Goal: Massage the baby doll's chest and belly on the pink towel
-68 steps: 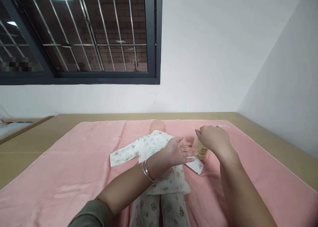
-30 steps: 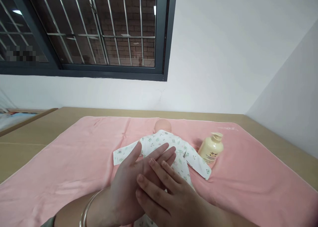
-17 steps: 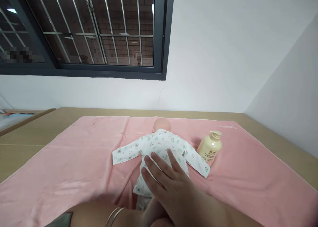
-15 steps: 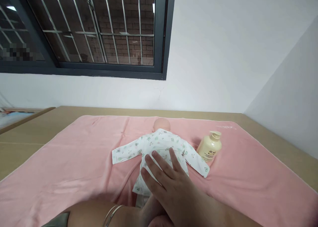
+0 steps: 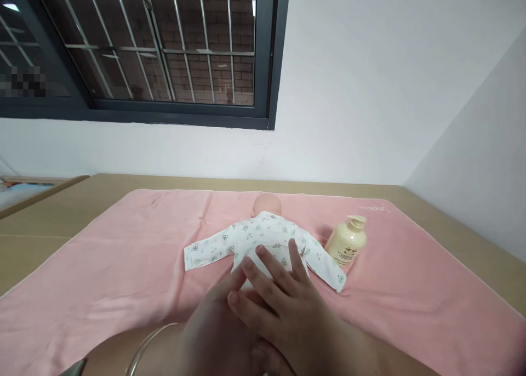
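Observation:
A bald doll (image 5: 267, 205) in a white long-sleeved shirt (image 5: 269, 227) with small green prints lies on the pink towel, arms spread to the sides. My right hand (image 5: 283, 305) reaches over the lower part of the shirt, its fingers stretched and spread. Against its palm side lies my left hand (image 5: 217, 321), bracelets at the wrist. The left hand's visible part is extended, while its other fingers are hidden behind the right hand. Neither hand visibly holds an object. The doll's lower body is covered by my hands. A cream pump bottle (image 5: 347, 241) leans beside the doll's right-hand sleeve.
The pink towel (image 5: 123, 255) covers much of the tan tabletop (image 5: 45, 228). A white wall (image 5: 341, 91) rises behind it, with a dark-framed barred window (image 5: 176, 113) at the upper left. A raised wooden edge (image 5: 61, 188) runs along the far left.
My left hand has come up and forward from beneath the right hand, so more of it shows. The right hand has shifted slightly. Doll and bottle stay in place.

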The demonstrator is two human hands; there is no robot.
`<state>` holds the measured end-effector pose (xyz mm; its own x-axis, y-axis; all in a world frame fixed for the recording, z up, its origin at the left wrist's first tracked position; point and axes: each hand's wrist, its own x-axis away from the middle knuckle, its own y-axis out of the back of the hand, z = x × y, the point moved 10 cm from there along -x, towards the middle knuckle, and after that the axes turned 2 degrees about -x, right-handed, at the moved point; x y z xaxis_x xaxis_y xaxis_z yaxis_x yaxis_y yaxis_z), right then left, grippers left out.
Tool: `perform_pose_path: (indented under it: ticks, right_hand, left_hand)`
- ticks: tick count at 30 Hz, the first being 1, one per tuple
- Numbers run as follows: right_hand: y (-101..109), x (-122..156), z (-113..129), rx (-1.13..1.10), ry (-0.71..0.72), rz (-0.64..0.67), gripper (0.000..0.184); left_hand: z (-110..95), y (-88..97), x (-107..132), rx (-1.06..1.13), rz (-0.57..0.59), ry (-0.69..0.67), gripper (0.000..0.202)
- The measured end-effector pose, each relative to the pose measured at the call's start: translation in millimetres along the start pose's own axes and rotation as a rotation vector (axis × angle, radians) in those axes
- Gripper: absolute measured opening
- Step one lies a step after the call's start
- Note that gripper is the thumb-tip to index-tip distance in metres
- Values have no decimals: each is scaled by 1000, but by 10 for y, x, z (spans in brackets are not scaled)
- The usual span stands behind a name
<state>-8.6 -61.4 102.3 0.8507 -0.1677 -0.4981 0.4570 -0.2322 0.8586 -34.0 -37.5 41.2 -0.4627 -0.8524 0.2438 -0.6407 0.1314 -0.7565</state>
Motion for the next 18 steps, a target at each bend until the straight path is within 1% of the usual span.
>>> perform_pose_path:
  ticks: [2,3,5,7,9,10,13,14,16,18]
  right_hand:
    - [7,-4,71,30,42,-55,51]
    - [22,-8,122,53,71,-93,48]
    - [57,-18,246,106,141,-162,42]
    - [60,-29,345,152,195,-183,36]
    - [38,-22,400,168,226,-185,35]
    - [33,-1,417,168,238,-206,35]
    - [6,122,460,164,255,-343,36]
    - [-59,152,490,162,262,-361,37]
    - [-290,122,564,129,248,-325,39]
    - [-566,-42,590,61,120,-266,38]
  left_hand:
    - [-61,-58,59,43,49,65,60]
    - [-111,-68,88,68,63,65,64]
    - [-252,-50,116,103,79,-6,68]
    - [-358,-14,101,110,95,-88,69]
    - [-363,-12,50,109,135,-114,69]
    - [-338,-19,18,109,158,-114,70]
    - [-198,-66,-65,112,234,-68,73]
    - [-145,-86,-82,116,262,-44,74]
    - [-43,-129,-102,115,322,2,75]
    - [56,-141,-115,80,348,31,77]
